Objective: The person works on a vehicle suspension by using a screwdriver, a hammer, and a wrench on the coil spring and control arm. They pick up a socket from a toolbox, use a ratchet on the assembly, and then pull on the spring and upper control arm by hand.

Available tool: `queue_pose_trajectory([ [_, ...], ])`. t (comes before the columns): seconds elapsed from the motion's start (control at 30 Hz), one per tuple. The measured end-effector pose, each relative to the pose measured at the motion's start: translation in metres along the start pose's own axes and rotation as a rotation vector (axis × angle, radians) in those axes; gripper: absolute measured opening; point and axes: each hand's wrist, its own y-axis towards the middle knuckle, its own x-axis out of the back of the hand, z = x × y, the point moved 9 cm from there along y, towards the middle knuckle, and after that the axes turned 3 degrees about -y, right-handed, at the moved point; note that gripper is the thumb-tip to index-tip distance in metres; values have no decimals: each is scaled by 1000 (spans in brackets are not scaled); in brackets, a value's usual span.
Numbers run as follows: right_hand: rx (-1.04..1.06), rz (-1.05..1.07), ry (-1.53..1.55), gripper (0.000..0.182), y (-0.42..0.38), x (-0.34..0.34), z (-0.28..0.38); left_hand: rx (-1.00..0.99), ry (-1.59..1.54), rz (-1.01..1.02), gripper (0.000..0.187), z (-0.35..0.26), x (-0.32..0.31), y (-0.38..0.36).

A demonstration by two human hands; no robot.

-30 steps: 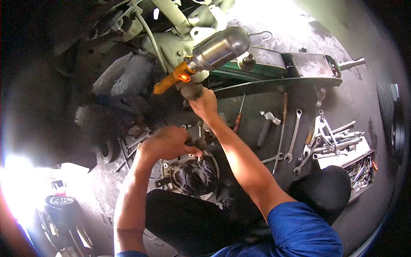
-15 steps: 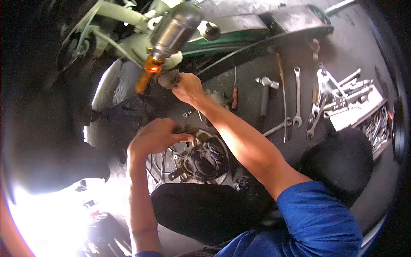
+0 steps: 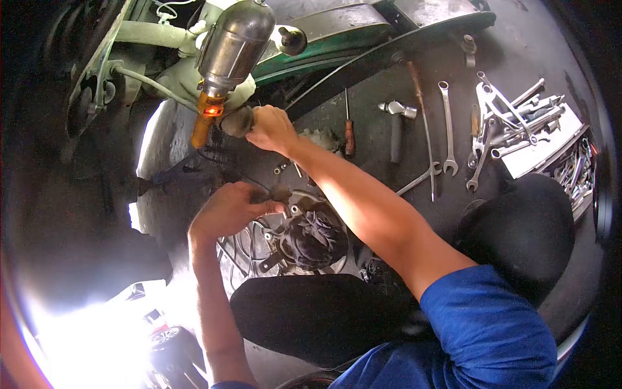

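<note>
Spreading below the work, the dark floor (image 3: 382,175) carries a green-sided jack (image 3: 330,29) and, at right, a box (image 3: 551,142) with many metal tools. Near the person's knee sits a round metal assembly (image 3: 297,209), with a dark crumpled cloth (image 3: 317,240) over its middle. Above it, a lamp (image 3: 227,65) with orange handle stands tilted. The right hand (image 3: 272,128) has fingers curled against a dark rounded part (image 3: 238,121) beside this handle; I cannot tell how firm its grip is. The left hand (image 3: 230,207) is bent, thumb at the assembly's edge; what its fingers hold is hidden. A hammer (image 3: 396,129), then a screwdriver (image 3: 350,136), lie nearby.
</note>
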Motion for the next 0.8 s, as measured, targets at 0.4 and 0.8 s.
queue_pose_trajectory([
  [0.4,89,10,2,18,10,-19,-11,-12,147,12,79,11,5,6],
  [0.8,-35,45,23,27,6,-26,-19,-85,112,40,83,0,8,2],
])
